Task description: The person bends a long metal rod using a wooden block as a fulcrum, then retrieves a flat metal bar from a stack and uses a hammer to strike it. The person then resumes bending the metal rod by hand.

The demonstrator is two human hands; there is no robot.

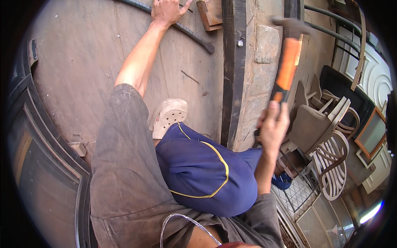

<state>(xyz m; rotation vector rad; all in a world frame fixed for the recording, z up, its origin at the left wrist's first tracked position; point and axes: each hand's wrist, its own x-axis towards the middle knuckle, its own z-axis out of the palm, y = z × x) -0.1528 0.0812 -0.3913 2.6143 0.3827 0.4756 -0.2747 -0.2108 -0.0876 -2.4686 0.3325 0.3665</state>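
Observation:
My right hand [273,126] is closed round the lower handle of a claw hammer [288,62], which has an orange and black grip. The hammer is raised, and its metal head is smeared by motion. At the upper edge my left hand [166,12] reaches out, thumb stretched away, with some fingertips cut off by the picture's edge. Under its wrist a ribbed metal bar [192,36] with a flattened end crosses the brownish surface. Beside that hand lies a small wooden block [210,15].
A dark beam [234,74] runs alongside a strip of brickwork [264,43]. Stacked chairs [316,120] and framed panels crowd the right. At left stands a dark framed panel [49,182]. My foot in a pale clog [170,116] rests on the brownish surface.

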